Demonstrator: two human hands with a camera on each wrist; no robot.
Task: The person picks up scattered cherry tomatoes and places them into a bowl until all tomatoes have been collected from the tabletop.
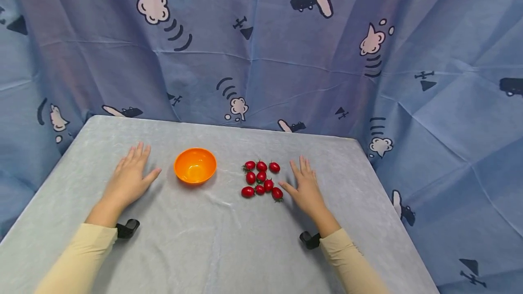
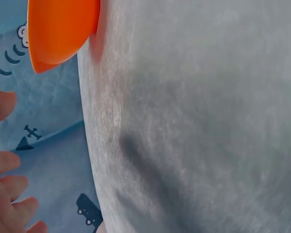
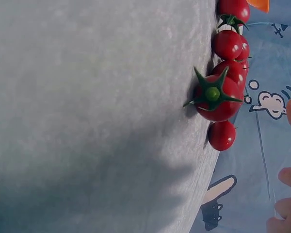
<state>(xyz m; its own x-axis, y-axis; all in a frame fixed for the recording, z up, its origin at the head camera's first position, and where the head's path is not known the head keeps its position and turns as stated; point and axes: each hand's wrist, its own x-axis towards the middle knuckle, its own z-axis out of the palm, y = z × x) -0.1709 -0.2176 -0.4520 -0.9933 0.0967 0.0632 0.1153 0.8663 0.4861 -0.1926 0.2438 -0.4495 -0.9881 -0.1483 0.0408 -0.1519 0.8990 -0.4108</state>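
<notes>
the cherry tomatoes [image 1: 262, 178] lay just left of the right hand [image 1: 305, 188], fingers flat and spread, thumb apparently nearest; left hand [image 1: 129, 178] likewise flat beside the orange bowl [image 1: 195, 165].

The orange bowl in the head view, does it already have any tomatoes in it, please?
No, the orange bowl is empty; the tomatoes lie on the table beside it.

A table [image 1: 212, 248] under a pale grey cloth fills the lower frame. On it lie an orange bowl [image 1: 195, 165], left of centre, and eight cherry tomatoes [image 1: 261, 178], clustered just right of centre.
</notes>
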